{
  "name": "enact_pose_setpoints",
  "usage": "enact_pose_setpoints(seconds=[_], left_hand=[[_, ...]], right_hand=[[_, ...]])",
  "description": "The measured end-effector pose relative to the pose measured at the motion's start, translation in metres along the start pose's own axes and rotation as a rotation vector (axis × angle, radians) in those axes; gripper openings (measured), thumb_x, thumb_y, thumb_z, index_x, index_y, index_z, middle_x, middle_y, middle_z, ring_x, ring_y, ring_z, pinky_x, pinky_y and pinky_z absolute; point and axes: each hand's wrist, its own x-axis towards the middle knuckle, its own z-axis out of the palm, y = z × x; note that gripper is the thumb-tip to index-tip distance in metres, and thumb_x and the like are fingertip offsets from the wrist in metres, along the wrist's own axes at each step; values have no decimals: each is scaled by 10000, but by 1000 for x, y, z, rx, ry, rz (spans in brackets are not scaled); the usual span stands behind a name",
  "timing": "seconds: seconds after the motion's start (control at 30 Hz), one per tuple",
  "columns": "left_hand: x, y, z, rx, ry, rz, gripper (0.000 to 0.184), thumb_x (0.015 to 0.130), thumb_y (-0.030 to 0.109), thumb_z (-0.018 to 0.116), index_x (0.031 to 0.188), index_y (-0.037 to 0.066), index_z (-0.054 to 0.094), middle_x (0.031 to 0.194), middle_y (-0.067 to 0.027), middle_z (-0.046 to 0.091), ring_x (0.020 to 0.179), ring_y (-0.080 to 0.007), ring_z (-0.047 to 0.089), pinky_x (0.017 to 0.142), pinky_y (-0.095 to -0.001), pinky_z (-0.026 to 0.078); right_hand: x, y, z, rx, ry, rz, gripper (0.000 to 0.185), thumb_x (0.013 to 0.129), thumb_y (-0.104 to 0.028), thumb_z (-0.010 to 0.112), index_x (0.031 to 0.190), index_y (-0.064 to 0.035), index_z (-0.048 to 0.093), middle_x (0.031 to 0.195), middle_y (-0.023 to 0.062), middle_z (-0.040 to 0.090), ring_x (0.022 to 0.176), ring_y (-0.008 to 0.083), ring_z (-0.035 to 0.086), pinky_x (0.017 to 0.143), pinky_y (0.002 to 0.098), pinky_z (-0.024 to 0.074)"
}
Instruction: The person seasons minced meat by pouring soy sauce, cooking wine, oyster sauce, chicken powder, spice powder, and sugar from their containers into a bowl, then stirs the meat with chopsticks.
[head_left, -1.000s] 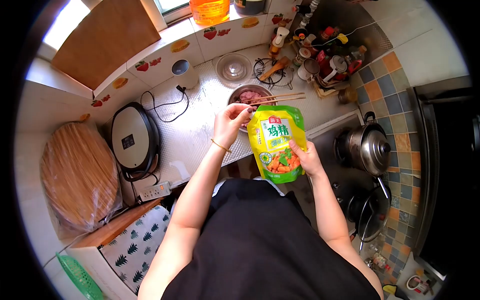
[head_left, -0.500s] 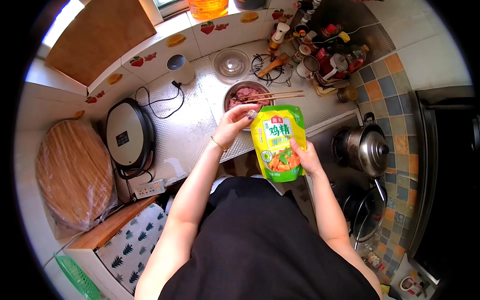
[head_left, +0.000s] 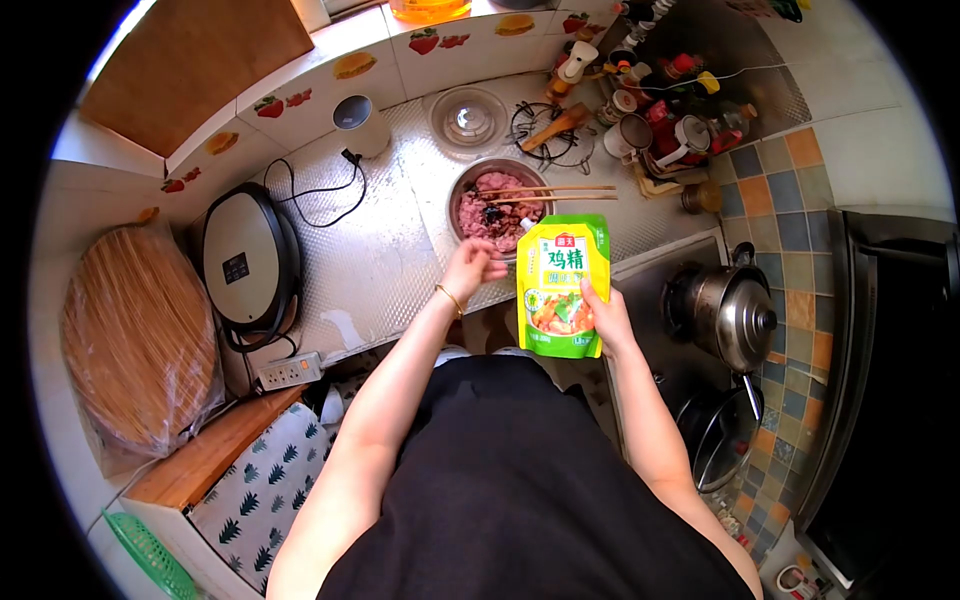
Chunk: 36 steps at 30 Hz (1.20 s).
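My right hand point(head_left: 612, 318) grips the right edge of a yellow and green seasoning pouch point(head_left: 563, 285), thumb on its front. The pouch is upright, with a small pale spout point(head_left: 527, 225) at its upper left corner. To the left of the pouch and apart from it is my left hand point(head_left: 474, 270), fingers curled in; whatever they hold, if anything, is hidden. Just beyond both hands stands a metal bowl point(head_left: 453, 212) of pink minced meat point(head_left: 505, 186) with a dark patch on it. A pair of chopsticks point(head_left: 580, 192) lies across the bowl, pointing right.
A glass lid point(head_left: 468, 122) and a wire rack point(head_left: 550, 135) with a wooden tool lie behind the bowl. Bottles and jars point(head_left: 670, 120) crowd the back right corner. A lidded pot point(head_left: 745, 315) sits on the stove; an electric griddle point(head_left: 245, 255) stands left.
My left hand has come away from the pouch's spout, moving down and left with its fingers curled. The pouch stays in my right hand, turned slightly more upright.
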Motion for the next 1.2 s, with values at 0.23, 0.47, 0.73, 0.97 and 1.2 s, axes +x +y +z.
enact_pose_setpoints(seconds=[0.23,0.47,0.73,0.97,1.2], left_hand=[[4,-52,-11,145,-156,-175,260,960,260,534,972,18,628,700,13,546,596,-79,480,535,-232,392],[-8,-74,9,276,-96,135,455,987,408,538,1027,-44,583,911,-91,665,827,-137,608,760,-309,499],[7,-78,9,404,-128,18,414,1012,315,515,1169,-67,543,1043,-100,662,892,-137,635,790,-286,524],[16,-90,9,355,-139,-19,474,992,381,498,1080,-77,581,986,-170,678,891,-220,652,811,-348,501],[16,-92,11,354,-153,89,483,987,390,506,1086,-75,586,983,-169,682,882,-215,656,804,-345,505]], right_hand=[[19,10,22,136,40,169,340,1000,-230,564,1196,48,567,1063,122,679,874,168,680,763,310,552],[19,1,36,66,36,153,336,1008,-230,549,1197,47,558,1058,122,678,868,160,677,754,310,551],[17,-6,35,94,73,125,347,1018,-231,520,1191,69,543,1060,138,679,865,186,697,754,323,575],[23,10,22,71,72,155,356,1022,-243,509,1196,66,544,1067,140,676,875,188,696,755,321,574],[13,-3,28,109,101,136,347,1015,-233,527,1199,62,545,1078,136,673,882,186,692,762,329,572]])
